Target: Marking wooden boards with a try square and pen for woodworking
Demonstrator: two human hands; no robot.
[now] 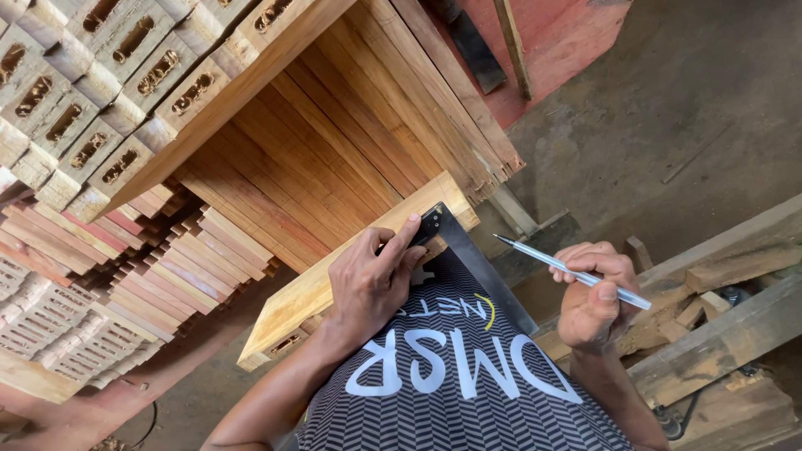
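My left hand [373, 277] presses a dark metal try square [451, 242] against a pale wooden plank [317, 288] that rests across my lap, its index finger stretched toward the square's corner. My right hand [595, 292] grips a silver pen [568, 269] a little to the right of the plank, with its tip pointing up and left in the air and touching nothing. The square's blade runs down along my patterned shirt. The plank has a slot cut in its near end.
A large stack of mortised wooden pieces [109, 75] fills the upper left, with long boards [351, 134] below it. Tenoned pieces [192, 259] are piled at left. Rough timber scraps [718, 284] lie at right on a dusty concrete floor [685, 100].
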